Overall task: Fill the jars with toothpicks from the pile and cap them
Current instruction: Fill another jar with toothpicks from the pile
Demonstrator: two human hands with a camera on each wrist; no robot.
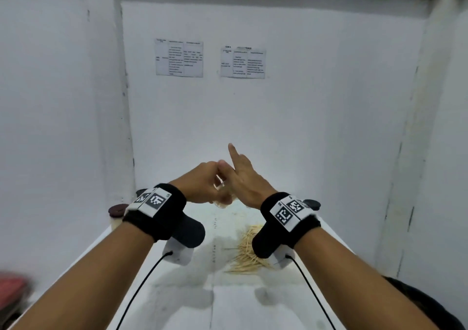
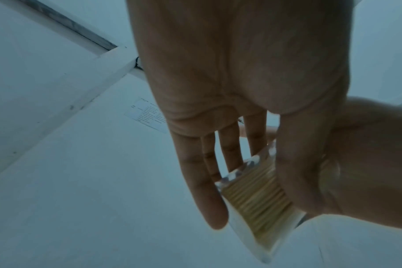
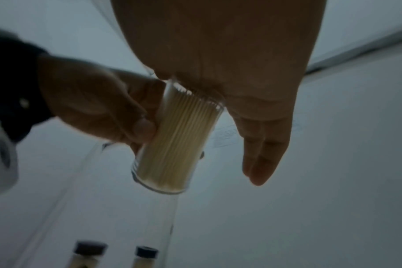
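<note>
A bare, white-walled work booth, like a data-recording station: plain white walls close round a narrow white desk, two printed instruction sheets are taped to the back wall, and cabled wristbands carry printed markers.

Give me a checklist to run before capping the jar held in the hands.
1. Jar held: left hand grips its side. Ok.
2. Jar full: toothpicks pack it end to end. Ok.
3. Mouth free for a cap: right hand lies flat over it. Not ok.
4. Cap in hand: none seen. Not ok.
5. Other jars capped: two with dark lids. Ok.
6. Pile used up: toothpicks remain. Not ok.
</note>
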